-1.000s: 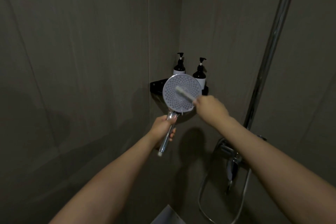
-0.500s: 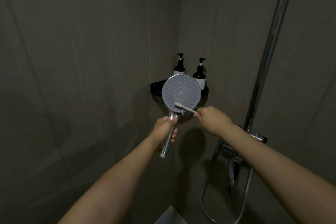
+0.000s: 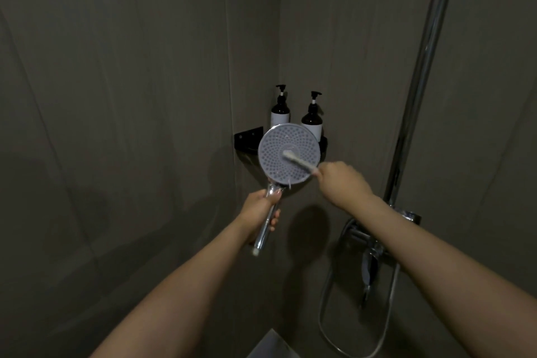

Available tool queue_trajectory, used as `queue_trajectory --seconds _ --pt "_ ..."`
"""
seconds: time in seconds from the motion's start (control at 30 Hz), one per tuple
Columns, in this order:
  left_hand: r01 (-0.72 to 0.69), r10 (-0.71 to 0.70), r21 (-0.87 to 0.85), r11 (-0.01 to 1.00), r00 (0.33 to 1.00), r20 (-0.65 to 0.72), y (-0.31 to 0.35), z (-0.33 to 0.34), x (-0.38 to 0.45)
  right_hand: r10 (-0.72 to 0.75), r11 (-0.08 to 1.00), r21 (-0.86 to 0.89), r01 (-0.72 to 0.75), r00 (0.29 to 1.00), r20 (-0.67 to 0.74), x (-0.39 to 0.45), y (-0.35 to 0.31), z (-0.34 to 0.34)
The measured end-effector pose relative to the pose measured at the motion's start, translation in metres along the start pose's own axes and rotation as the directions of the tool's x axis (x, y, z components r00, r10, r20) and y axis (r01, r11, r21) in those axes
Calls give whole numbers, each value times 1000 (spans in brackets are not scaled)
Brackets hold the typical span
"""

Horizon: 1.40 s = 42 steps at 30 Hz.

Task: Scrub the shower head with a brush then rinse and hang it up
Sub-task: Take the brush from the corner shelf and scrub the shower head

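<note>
left hand (image 3: 259, 212): wrapped tight round the chrome handle of the shower head (image 3: 289, 153), holding it upright out in front of the corner where the walls meet

shower head: round grey face turned toward the camera, nozzle dots all over it, kinda covering the front edge of the corner shelf (image 3: 248, 138)

corner shelf: black, fixed in the wall corner, two dark pump bottles (image 3: 312, 122) standing on it side by side behind the head

brush (image 3: 299, 162): pale, looks like a toothbrush, bristle end lying on the middle of the face, handle slanting down to the right

right hand (image 3: 341, 182): fist clenched on the brush handle, just off the head's lower right rim

far right: chrome riser pipe (image 3: 421, 75), faucet (image 3: 370, 244) and looped hose (image 3: 386, 320) on the wall
</note>
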<state>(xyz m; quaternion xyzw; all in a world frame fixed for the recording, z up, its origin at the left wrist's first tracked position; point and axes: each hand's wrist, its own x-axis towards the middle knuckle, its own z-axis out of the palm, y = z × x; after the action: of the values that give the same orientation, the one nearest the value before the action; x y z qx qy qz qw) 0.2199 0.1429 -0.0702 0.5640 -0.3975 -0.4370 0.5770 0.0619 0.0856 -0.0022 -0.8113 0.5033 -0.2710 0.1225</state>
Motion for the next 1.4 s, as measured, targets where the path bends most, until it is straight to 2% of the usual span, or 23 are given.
queue_trajectory --seconds 0.07,0.17,0.3,0.4,0.5,0.57,0.63,0.73,0.83,0.9,1.0,1.13,1.27,1.33,1.4 --pt "0 0 5 1000 1000 11 0 3 0 2 1000 -5 -3 996 -93 5 0 -4" --pt "-8 8 12 1000 1000 7 -1 5 0 -28 999 -22 28 999 22 2 -9 1" --pt "-9 8 42 999 1000 19 -1 4 1 -20 998 -58 14 994 -105 7 -5 -1" --pt "6 -6 40 999 1000 10 -1 3 1 -49 996 -75 49 999 7 7 -7 4" --pt "7 -8 39 999 1000 14 -4 1 2 -23 998 -62 19 997 -72 12 -6 1" --pt "10 -10 31 999 1000 13 -5 0 1 -54 997 -50 55 998 25 14 -5 4" --pt "11 -11 26 1000 1000 3 -6 -1 0 -95 983 -143 114 987 133 8 -5 10" --pt "11 -11 40 999 1000 3 -5 -1 1 -117 974 -192 123 992 42 8 1 12" --pt "2 -2 39 999 1000 -3 -4 -2 1 -163 933 -298 200 976 145 10 5 14" --pt "3 -4 50 999 1000 4 -6 -4 0 -144 923 -324 208 967 212 10 10 10" --pt "8 -9 66 998 1000 16 -11 -3 -1 -150 905 -357 233 958 246 10 17 9" --pt "-2 1 48 999 1000 12 -8 3 0 -228 875 -378 302 946 229 2 8 24" --pt "-15 15 21 1000 1000 -8 0 -2 3 -127 919 -355 172 981 148 5 30 9" --pt "-19 20 31 999 1000 -5 3 -3 4 -119 919 -368 139 990 77 3 36 6" --pt "-26 26 5 1000 1000 2 4 0 5 -146 934 -319 159 987 65 -2 30 12"
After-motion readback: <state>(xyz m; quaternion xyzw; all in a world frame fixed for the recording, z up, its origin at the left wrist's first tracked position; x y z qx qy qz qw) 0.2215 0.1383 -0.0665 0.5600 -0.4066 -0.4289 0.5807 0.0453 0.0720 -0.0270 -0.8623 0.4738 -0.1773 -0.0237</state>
